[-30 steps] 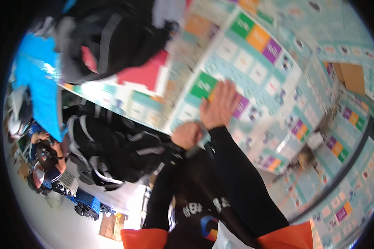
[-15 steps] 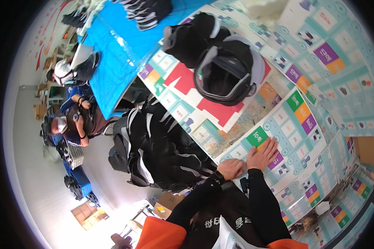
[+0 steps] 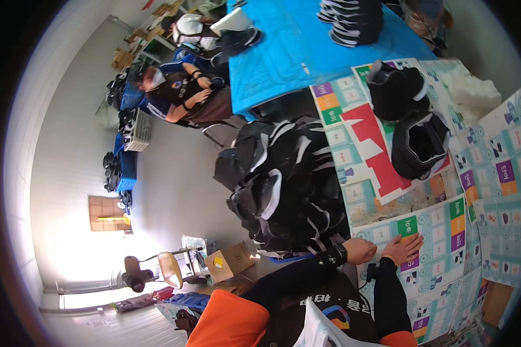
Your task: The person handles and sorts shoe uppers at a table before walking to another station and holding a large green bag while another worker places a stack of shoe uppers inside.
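Note:
My right hand lies flat on a printed sheet that covers the worktable, fingers stretched out and spread, holding nothing. Just left of it, at the table's edge, my left hand is closed with its fingers curled. Whatever it may hold is hidden from view. Beyond my hands, a black cap with a grey-edged opening sits on the table. Another black cap stands right behind it. Both rest on or beside a sheet with a red printed shape.
A large heap of black caps with grey edges is left of the table. Farther off, a blue-covered table carries a cap stack. A seated person handles something dark. A cardboard box and a fan stand lower left.
The view has swung left, so the caps and table sit farther right and more floor shows. My right hand stays flat on the sheet, my left still curled beside it.

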### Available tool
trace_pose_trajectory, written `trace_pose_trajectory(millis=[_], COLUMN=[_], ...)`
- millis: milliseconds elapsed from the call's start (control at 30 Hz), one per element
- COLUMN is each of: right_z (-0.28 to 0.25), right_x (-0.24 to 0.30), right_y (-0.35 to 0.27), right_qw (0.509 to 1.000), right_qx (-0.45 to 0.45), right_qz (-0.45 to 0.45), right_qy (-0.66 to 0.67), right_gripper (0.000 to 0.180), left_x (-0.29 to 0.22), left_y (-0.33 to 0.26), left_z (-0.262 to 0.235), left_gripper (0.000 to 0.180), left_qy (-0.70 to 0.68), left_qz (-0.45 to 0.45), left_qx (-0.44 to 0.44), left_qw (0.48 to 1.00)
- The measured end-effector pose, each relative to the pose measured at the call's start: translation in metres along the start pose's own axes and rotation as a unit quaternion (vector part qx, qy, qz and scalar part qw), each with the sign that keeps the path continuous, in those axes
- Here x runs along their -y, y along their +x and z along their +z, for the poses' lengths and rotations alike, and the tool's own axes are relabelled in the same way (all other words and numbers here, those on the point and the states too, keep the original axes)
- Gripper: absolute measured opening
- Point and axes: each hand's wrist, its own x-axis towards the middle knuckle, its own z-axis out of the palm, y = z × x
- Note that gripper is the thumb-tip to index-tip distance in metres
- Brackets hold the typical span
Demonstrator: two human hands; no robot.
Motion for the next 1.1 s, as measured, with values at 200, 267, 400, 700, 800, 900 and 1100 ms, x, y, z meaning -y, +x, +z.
trace_pose_trajectory(millis=[200, 267, 400, 700, 800, 900, 1100], right_z=[-0.018, -0.027, -0.025, -0.037, -0.009, -0.022, -0.004], right_x=[0.004, 0.0, 0.001, -0.006, -0.011, -0.011, -0.035], right_y=[0.0, 0.003, -0.001, -0.004, -0.006, 0.009, 0.029], right_qw=[0.998, 0.994, 0.991, 0.991, 0.999, 0.986, 0.954], right_qx=[0.049, 0.082, 0.116, 0.127, 0.05, 0.161, 0.192], right_qz=[0.001, 0.015, 0.025, 0.028, -0.001, 0.022, -0.193], right_qy=[-0.047, -0.065, -0.062, -0.04, 0.001, 0.038, 0.124], right_gripper=[0.068, 0.068, 0.069, 0.068, 0.068, 0.075, 0.032], left_x=[-0.01, -0.008, -0.002, -0.103, -0.186, -0.289, -0.354], left_y=[-0.129, -0.185, -0.31, -0.706, -0.828, -0.762, -0.554], left_z=[-0.089, -0.105, -0.134, -0.217, -0.217, -0.227, -0.182], left_gripper=[0.018, 0.019, 0.028, 0.025, 0.035, 0.037, 0.034], left_qy=[-0.06, -0.08, -0.128, -0.129, 0.014, -0.19, -0.106], left_qz=[-0.059, -0.129, -0.316, -0.491, -0.408, -0.014, 0.047], left_qx=[-0.113, -0.121, -0.176, -0.455, -0.679, -0.862, -0.705], left_qw=[0.99, 0.981, 0.924, 0.732, 0.61, 0.47, 0.7])
